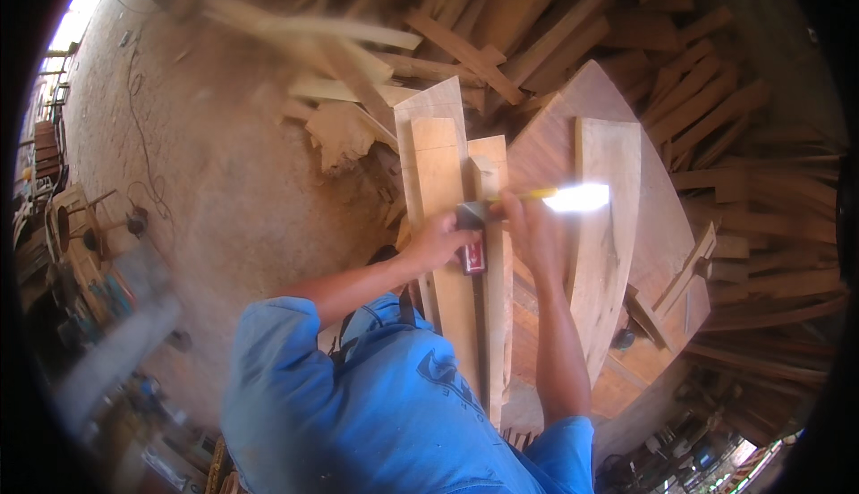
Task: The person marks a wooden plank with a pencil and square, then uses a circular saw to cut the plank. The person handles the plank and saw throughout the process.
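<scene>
My left hand (435, 243) is closed round a dark, box-like tool (472, 216) above pale wooden boards; a red part (473, 253) with a dark frame shows just below it. To its right, my right hand (530, 225) is closed on a narrow yellow strip (535, 194). That strip runs rightward into a white glare, which hides its far end and its exact kind. Under the left hand lies a long pale board (437, 163), with a narrower piece of wood (488, 149) beside it. Right of my right hand, a curved board (605, 225) lies on a brown wooden panel (658, 199).
A heap of cut wood (537, 20) covers the far side and continues as stacked curved pieces (778, 270) on the right. A cord (139, 127) lies on the dusty floor (242, 172) at left. Tools and machine parts (98, 279) crowd the left edge.
</scene>
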A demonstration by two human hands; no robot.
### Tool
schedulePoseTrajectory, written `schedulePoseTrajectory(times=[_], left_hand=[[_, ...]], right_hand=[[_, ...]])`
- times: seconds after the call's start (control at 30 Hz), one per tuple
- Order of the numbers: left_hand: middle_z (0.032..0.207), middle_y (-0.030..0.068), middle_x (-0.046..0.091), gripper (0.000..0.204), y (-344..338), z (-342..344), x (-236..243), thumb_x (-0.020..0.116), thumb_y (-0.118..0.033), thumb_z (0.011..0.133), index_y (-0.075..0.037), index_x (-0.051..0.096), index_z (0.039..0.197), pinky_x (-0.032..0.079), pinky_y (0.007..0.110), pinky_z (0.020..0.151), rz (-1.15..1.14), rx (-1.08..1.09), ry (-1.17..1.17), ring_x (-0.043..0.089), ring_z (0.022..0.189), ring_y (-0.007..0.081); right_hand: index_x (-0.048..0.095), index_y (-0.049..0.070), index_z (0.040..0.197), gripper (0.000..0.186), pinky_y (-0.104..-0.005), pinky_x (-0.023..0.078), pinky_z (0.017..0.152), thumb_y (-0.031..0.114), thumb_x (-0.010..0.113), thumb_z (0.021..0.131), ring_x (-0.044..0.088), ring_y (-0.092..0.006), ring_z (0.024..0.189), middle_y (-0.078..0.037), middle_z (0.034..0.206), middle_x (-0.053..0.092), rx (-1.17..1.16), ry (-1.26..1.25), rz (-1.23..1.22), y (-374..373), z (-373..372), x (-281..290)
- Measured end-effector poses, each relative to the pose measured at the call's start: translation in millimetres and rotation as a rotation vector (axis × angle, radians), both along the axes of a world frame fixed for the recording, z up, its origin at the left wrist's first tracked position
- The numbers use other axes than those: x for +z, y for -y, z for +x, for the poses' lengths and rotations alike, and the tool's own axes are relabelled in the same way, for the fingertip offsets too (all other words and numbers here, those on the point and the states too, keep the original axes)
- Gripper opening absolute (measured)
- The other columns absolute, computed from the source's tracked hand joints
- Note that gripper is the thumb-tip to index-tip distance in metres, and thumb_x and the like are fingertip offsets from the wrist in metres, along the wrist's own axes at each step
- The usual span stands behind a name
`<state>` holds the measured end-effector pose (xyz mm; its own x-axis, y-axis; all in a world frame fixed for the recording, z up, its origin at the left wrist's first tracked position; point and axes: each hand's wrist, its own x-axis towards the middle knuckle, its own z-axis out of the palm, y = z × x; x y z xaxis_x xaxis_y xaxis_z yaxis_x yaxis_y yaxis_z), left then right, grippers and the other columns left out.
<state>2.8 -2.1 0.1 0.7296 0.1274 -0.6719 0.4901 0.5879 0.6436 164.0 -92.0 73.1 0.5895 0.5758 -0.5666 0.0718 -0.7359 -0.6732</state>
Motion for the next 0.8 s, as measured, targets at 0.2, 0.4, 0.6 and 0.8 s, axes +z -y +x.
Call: schedulePoseTrajectory(times=[0.2,0.4,0.6,0.8], left_hand=[[0.100,0.0034,0.068,0.029,1.9,-0.4,-1.7,0.065,-0.023,0.098,-0.002,0.062,0.117,0.057,0.027,0.069,-0.002,0.020,0.024,0.068,0.085,0.0117],[0.099,0.0026,0.068,0.029,3.3,-1.0,-1.3,0.065,-0.024,0.098,-0.002,0.062,0.117,0.056,0.026,0.066,0.018,0.022,0.016,0.067,0.082,0.0110],[0.099,0.0018,0.068,0.030,5.2,-0.3,-3.0,0.065,-0.024,0.098,-0.002,0.062,0.118,0.055,0.026,0.066,0.004,0.036,0.028,0.067,0.082,0.0101],[0.100,0.0018,0.067,0.029,5.6,-0.2,-3.7,0.065,-0.024,0.099,-0.003,0.062,0.119,0.056,0.026,0.068,0.001,0.032,0.033,0.067,0.084,0.0099]], right_hand=[[0.073,-0.004,0.104,0.041,-0.0340,0.057,0.082,0.031,0.052,0.103,0.071,-0.0222,0.090,-0.014,0.098,0.074,0.007,-0.014,0.043,-0.6,0.7,-1.5],[0.074,-0.004,0.103,0.043,-0.0342,0.056,0.081,0.033,0.051,0.104,0.072,-0.0231,0.089,-0.015,0.096,0.075,0.016,0.013,0.039,1.8,0.6,-3.5],[0.074,-0.004,0.103,0.045,-0.0340,0.056,0.082,0.035,0.051,0.104,0.072,-0.0231,0.089,-0.015,0.097,0.075,0.014,-0.001,0.018,-0.8,2.4,-2.6],[0.074,-0.003,0.104,0.045,-0.0338,0.056,0.083,0.035,0.050,0.104,0.073,-0.0229,0.090,-0.015,0.099,0.075,0.055,0.029,-0.026,-2.8,2.7,2.2]])
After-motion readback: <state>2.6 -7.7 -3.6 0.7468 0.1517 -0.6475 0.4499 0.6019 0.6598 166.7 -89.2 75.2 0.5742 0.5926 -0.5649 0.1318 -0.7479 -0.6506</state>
